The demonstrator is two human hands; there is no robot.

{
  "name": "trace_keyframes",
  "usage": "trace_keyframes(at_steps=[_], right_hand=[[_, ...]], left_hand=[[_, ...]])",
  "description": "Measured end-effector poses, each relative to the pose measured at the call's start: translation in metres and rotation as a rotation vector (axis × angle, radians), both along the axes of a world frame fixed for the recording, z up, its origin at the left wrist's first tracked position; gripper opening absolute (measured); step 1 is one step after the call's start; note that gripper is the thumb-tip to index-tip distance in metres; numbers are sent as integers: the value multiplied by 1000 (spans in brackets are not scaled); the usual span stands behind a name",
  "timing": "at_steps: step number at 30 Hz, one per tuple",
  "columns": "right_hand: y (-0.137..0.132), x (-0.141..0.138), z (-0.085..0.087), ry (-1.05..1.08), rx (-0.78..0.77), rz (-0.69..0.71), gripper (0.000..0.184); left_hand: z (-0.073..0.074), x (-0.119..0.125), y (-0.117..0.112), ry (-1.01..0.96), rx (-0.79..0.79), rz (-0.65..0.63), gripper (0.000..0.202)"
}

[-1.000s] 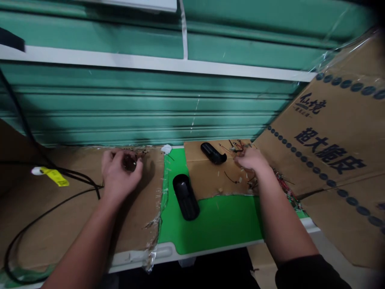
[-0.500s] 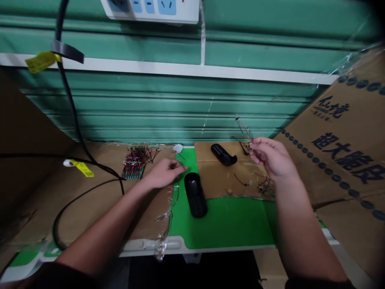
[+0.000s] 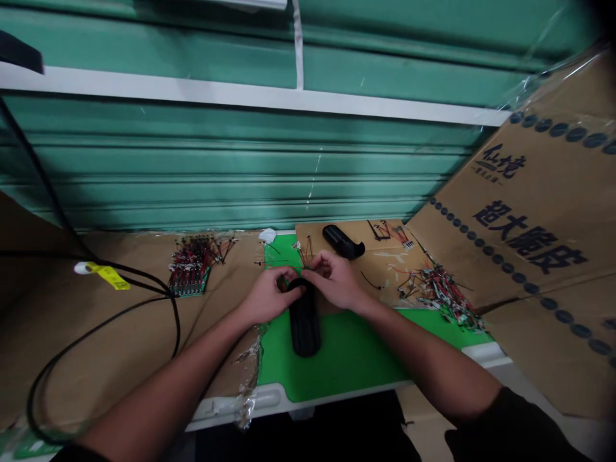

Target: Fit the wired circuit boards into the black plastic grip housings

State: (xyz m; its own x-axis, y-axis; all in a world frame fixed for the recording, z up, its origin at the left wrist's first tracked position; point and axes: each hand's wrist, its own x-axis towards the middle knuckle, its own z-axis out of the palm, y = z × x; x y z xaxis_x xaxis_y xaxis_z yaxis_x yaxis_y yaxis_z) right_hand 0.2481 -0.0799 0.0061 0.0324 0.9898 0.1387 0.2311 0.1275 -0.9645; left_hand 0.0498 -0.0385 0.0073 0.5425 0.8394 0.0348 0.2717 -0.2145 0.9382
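Note:
A black plastic shell, long and hollow, lies on the green tabletop in front of me. At its far end my left hand is closed, its thumb at the shell's rim; what its curled fingers hold is hidden. My right hand meets it from the other side, pinching a small bunch of thin wires with small parts at the ends. These wires stick up beyond the fingertips. Farther back on cardboard rests a second black shell piece with a hooked end.
On the left cardboard stands a green circuit-board panel covered in red and black wires. A tangled heap of wired parts lies at right, before a printed carton wall. Black cables loop across the left side.
My right hand has brought the wires from the right over to the shell's far end. My left hand has come to the same spot. The view has shifted right.

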Motion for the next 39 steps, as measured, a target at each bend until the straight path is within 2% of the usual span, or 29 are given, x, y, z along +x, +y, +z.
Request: trace_keyframes(at_steps=[5, 9, 15, 21, 25, 36, 39], right_hand=[[1, -6, -9, 53, 21, 22, 33], [1, -12, -16, 109, 49, 18, 35], [3, -16, -19, 116, 83, -72, 39], [5, -18, -16, 233, 57, -30, 46], [4, -18, -14, 223, 55, -32, 47], [1, -10, -15, 74, 122, -11, 30], [1, -8, -13, 31, 136, -47, 26]], left_hand=[[-1, 4, 2, -208, -21, 208, 41], [0, 7, 4, -309, -124, 268, 50], [4, 4, 6, -361, -261, 258, 48], [4, 3, 6, -379, -232, 283, 48], [5, 3, 5, -374, -219, 297, 48], [8, 11, -5, -392, -157, 366, 49], [6, 12, -6, -387, -145, 370, 48]])
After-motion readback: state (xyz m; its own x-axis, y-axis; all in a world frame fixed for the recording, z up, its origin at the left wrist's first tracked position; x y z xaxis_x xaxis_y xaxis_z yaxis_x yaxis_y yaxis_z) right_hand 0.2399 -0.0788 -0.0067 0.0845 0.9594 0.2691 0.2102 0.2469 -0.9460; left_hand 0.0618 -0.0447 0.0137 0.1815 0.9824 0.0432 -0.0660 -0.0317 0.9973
